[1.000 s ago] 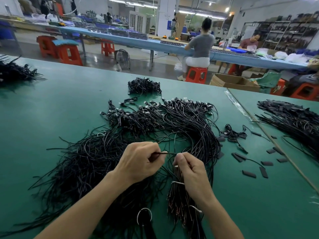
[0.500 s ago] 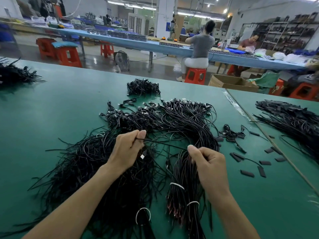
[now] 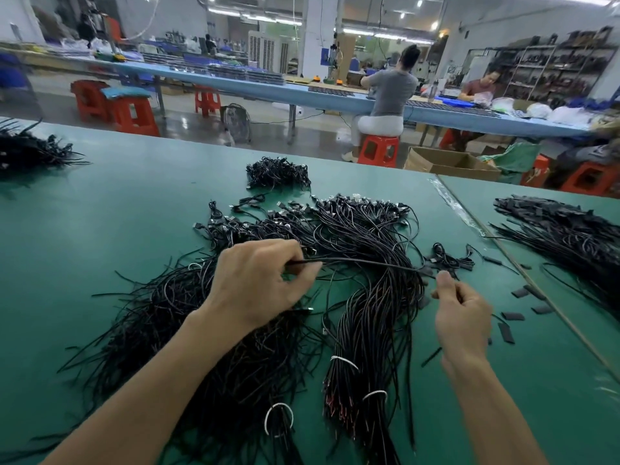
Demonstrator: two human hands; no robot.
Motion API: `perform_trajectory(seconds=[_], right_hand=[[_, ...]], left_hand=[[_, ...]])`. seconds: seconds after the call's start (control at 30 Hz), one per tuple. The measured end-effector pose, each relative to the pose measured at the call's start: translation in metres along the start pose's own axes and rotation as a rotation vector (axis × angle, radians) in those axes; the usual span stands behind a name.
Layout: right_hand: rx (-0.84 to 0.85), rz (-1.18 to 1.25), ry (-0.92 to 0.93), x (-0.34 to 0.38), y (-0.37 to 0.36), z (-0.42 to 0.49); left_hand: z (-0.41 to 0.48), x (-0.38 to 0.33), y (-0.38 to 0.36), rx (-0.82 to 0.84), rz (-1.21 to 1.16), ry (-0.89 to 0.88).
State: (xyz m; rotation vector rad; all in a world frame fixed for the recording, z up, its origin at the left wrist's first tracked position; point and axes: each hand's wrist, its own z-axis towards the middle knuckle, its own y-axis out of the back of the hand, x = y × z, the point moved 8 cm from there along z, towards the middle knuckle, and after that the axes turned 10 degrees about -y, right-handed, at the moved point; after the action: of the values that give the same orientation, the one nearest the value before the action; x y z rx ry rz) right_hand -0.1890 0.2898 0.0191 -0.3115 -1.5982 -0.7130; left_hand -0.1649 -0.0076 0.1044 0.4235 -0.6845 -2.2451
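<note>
Head view: single black cable [image 3: 362, 261] lies near-horizontal, long axis left to right, right end slightly lower. It's stretched across the upper part of the banded bundle [image 3: 365, 333]. My left hand [image 3: 258, 280] sits left of the bundle, back up, fingers curled, pinching the cable's left end. My right hand [image 3: 461, 313] is just right of the bundle, thumb up, pinching the right end. Green table [image 3: 100, 229] is under the bundle.

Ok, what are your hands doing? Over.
Left hand and right hand each pinch an end of one thin black wire. Wire stretched above tied black cable bundle. Loose cables crowd underneath.
</note>
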Motion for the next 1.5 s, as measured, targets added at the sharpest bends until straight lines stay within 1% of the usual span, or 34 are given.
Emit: perform_trajectory(seconds=[0.07,0.1,0.13,0.17,0.2,0.27,0.33,0.37,0.4,0.43,0.5,0.57,0.63,0.67,0.7,0.73,0.77,0.83,0.87,0.9,0.93,0.97,1.03,1.1,1.17,1.23,1.3,1.33,1.4,1.43,1.5], right_hand=[[0.001,-0.205,0.029,-0.005,0.005,0.003],[0.021,-0.389,0.077,-0.005,0.003,0.001],[0.051,-0.584,0.143,-0.002,-0.003,-0.004],[0.095,-0.728,0.224,0.003,-0.013,-0.013],[0.173,-0.775,0.305,0.008,-0.027,-0.026],[0.400,-0.691,0.446,0.026,-0.057,-0.061],[0.646,-0.569,0.491,0.037,-0.085,-0.094],[0.730,-0.503,0.488,0.039,-0.093,-0.106],[0.748,-0.452,0.504,0.041,-0.097,-0.112],[0.695,-0.412,0.534,0.045,-0.096,-0.112],[0.501,-0.338,0.573,0.052,-0.083,-0.102],[0.339,-0.259,0.516,0.049,-0.065,-0.083],[0.218,-0.215,0.425,0.042,-0.045,-0.060],[0.171,-0.249,0.405,0.040,-0.038,-0.052],[0.162,-0.314,0.400,0.038,-0.035,-0.046],[0.204,-0.382,0.397,0.035,-0.037,-0.043],[0.297,-0.430,0.387,0.032,-0.044,-0.044],[0.543,-0.508,0.354,0.026,-0.065,-0.058],[0.644,-0.545,0.360,0.024,-0.075,-0.069],[0.703,-0.553,0.385,0.024,-0.084,-0.079],[0.719,-0.518,0.419,0.026,-0.089,-0.086],[0.701,-0.453,0.446,0.031,-0.090,-0.091],[0.614,-0.301,0.463,0.042,-0.084,-0.091],[0.536,-0.175,0.442,0.050,-0.074,-0.083],[0.499,-0.091,0.419,0.055,-0.069,-0.075],[0.530,-0.027,0.383,0.056,-0.072,-0.075],[0.620,-0.047,0.336,0.049,-0.083,-0.080],[0.686,-0.093,0.314,0.044,-0.091,-0.085],[0.833,-0.179,0.287,0.031,-0.102,-0.099],[0.891,-0.209,0.282,0.026,-0.105,-0.106],[0.945,-0.302,0.312,0.021,-0.106,-0.117]], left_hand=[[-0.014,0.030,-0.006,0.109,0.102,0.222],[-0.021,0.039,-0.009,0.132,0.139,0.279],[-0.026,0.043,-0.013,0.153,0.151,0.288],[-0.029,0.042,-0.020,0.187,0.122,0.262],[-0.031,0.036,-0.029,0.235,0.063,0.222],[-0.033,0.020,-0.046,0.318,-0.047,0.153],[-0.032,0.006,-0.054,0.325,-0.124,0.128],[-0.032,0.002,-0.056,0.311,-0.185,0.136],[-0.031,-0.001,-0.056,0.295,-0.255,0.156],[-0.031,-0.003,-0.055,0.280,-0.314,0.181],[-0.030,0.001,-0.051,0.251,-0.371,0.232],[-0.033,0.014,-0.044,0.240,-0.361,0.292],[-0.038,0.030,-0.033,0.228,-0.270,0.347],[-0.040,0.038,-0.028,0.218,-0.196,0.367],[-0.042,0.044,-0.024,0.213,-0.132,0.383],[-0.044,0.048,-0.024,0.218,-0.102,0.389],[-0.045,0.048,-0.027,0.238,-0.111,0.383],[-0.046,0.041,-0.038,0.296,-0.195,0.353],[-0.047,0.036,-0.044,0.309,-0.247,0.338],[-0.046,0.031,-0.048,0.303,-0.301,0.332],[-0.046,0.028,-0.050,0.284,-0.358,0.339],[-0.046,0.027,-0.052,0.262,-0.416,0.361],[-0.049,0.027,-0.055,0.273,-0.523,0.420],[-0.056,0.023,-0.060,0.391,-0.618,0.454],[-0.060,0.009,-0.065,0.520,-0.790,0.462],[-0.062,-0.016,-0.069,0.623,-1.049,0.477],[-0.060,-0.041,-0.069,0.668,-1.295,0.480],[-0.056,-0.050,-0.067,0.640,-1.397,0.497],[-0.046,-0.051,-0.063,0.481,-1.564,0.597],[-0.042,-0.045,-0.062,0.359,-1.624,0.668],[-0.039,-0.024,-0.063,0.088,-1.682,0.803]])
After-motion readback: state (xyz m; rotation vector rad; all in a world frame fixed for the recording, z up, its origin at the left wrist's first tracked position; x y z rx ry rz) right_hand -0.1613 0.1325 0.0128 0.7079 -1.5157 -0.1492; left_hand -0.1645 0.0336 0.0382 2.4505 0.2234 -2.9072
